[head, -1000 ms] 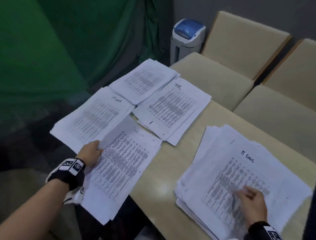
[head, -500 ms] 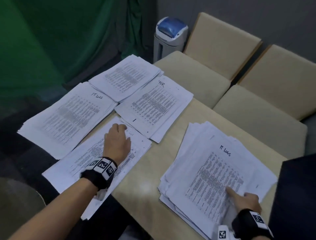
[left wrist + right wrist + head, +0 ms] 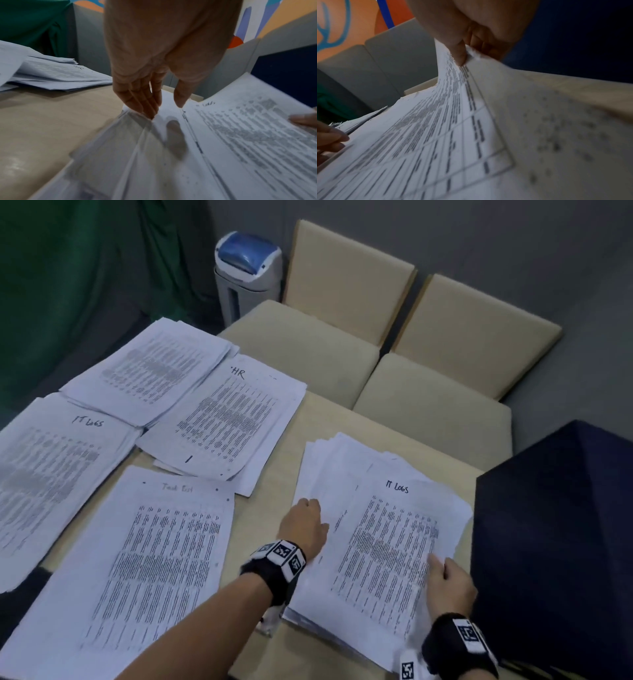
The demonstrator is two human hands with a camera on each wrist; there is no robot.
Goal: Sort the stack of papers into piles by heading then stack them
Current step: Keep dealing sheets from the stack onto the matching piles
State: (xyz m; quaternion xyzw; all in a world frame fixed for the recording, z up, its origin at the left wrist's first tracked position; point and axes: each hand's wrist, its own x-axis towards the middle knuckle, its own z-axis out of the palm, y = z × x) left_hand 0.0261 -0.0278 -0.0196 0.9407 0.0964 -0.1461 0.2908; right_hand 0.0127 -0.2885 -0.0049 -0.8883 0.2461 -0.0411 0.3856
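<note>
Fanned unsorted stack [image 3: 346, 474] topped "IT Logs"; four sorted piles [image 3: 219, 419] lie left of it.

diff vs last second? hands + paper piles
The left hand left the Task List pile, where it had laid a sheet, and crossed right to touch the unsorted stack. The right hand went from resting on that stack's top IT Logs sheet to pinching and lifting its near corner. The other sorted piles look unchanged.

Five lots of paper lie on the counter [image 3: 274, 642]: four sorted piles, headed IT Logs [image 3: 51, 474], HR [image 3: 226, 419], Task List [image 3: 147, 559], and one with no readable heading [image 3: 150, 371], plus one unsorted stack [image 3: 383, 542]. Two hands, two beige chairs [image 3: 342, 285] [image 3: 472, 330], one bin [image 3: 246, 272].
</note>
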